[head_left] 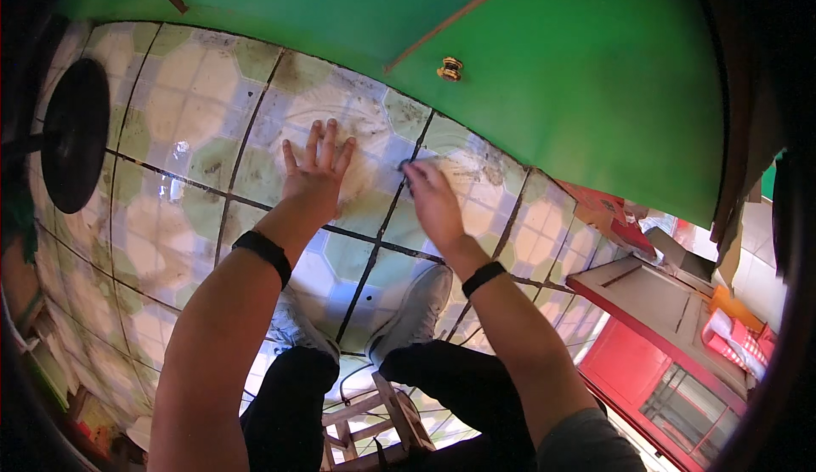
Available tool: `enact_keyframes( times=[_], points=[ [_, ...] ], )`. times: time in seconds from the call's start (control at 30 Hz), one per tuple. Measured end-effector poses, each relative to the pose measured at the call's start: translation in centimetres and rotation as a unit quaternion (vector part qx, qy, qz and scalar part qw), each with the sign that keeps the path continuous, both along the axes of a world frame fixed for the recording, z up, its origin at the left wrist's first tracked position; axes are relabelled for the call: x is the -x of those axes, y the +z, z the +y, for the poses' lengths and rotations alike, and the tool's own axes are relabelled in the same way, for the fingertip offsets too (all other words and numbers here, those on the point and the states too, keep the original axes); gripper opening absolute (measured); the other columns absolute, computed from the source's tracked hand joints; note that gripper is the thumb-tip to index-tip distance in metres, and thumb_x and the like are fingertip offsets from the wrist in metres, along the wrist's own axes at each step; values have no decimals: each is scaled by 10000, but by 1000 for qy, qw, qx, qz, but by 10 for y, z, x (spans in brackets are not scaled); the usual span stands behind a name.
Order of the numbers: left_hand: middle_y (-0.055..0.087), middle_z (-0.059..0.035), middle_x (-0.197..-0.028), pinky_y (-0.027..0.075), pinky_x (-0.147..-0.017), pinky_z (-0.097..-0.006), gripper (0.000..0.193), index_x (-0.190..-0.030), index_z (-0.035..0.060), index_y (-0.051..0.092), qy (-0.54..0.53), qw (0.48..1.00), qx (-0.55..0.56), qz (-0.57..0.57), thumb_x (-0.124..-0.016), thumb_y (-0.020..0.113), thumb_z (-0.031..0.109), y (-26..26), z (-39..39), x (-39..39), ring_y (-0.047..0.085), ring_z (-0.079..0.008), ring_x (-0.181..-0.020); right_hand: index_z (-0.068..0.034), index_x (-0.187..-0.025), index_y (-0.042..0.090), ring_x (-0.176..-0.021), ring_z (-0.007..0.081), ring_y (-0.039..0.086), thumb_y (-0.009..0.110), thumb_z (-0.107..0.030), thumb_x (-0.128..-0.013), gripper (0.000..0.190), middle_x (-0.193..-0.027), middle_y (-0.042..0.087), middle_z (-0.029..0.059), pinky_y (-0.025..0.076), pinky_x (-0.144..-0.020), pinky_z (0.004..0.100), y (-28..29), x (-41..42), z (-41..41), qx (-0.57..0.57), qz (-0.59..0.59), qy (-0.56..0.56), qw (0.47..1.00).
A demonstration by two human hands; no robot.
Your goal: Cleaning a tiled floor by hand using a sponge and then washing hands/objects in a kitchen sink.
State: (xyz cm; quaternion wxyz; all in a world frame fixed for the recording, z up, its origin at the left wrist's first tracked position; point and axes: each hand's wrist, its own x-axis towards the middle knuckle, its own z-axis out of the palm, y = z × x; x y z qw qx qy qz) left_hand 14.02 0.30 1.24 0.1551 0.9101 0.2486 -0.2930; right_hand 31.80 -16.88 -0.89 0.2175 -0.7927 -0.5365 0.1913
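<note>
My left hand lies flat, palm down, with its fingers spread on the wet, dirt-smeared tiled floor. To its right, my right hand holds a small dark object between thumb and fingers, over a dark grout line. Most of that object is hidden, so its kind cannot be told. Dark smears and wet streaks mark the tiles around both hands. Black bands circle both wrists. My light-coloured shoes stand on the tiles below the hands.
Green cabinet doors with a small knob border the floor ahead. A round black base stands at the left. At the right is a red and brown cabinet with checked cloth on it. A wooden stool is beneath me.
</note>
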Motion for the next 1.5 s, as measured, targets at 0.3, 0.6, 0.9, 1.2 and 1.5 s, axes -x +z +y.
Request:
enact_keyframes(
  times=[0.3,0.6,0.9,1.2,1.5],
  points=[
    [-117,-218,-1693,168,-1157,-740,1319,-1649,162,39,8,1000,8,-8,-697,887,499,-9,-3,3,-57,-435,-1564,-45,-1163,701,-1022,373,649,720,-90,-873,294,-1109,657,172,534,-893,424,-6,8,-1,-10,45,-55,997],
    [-113,-218,-1694,172,-1155,-742,1309,-1649,162,34,10,1000,24,-15,-708,882,490,-4,0,0,-72,-431,-1564,-30,-1096,701,-953,386,642,716,-134,-888,233,-1017,664,177,529,-838,446,-8,-37,44,-22,-52,-67,996],
    [-114,-209,-1696,161,-1158,-742,1287,-1649,165,45,18,999,-10,-42,-719,875,483,-15,-3,3,-59,-425,-1567,-27,-1084,681,-961,405,635,669,-97,-903,194,-1047,657,204,526,-838,467,-9,-31,48,-29,-86,-75,993],
    [-102,-191,-1702,158,-1167,-731,1250,-1651,178,55,28,999,32,-18,-741,869,445,-5,0,8,-48,-405,-1572,-36,-1099,674,-983,396,643,673,-89,-891,214,-1036,663,197,524,-878,466,-12,9,11,26,-10,-66,997],
    [-110,-182,-1704,134,-1174,-729,1240,-1651,175,52,31,999,27,-31,-751,861,451,-10,-3,13,-60,-400,-1573,-31,-1089,672,-1019,390,646,675,-35,-862,227,-1053,679,192,524,-918,453,-14,22,4,61,-10,-99,993]
  ],
)
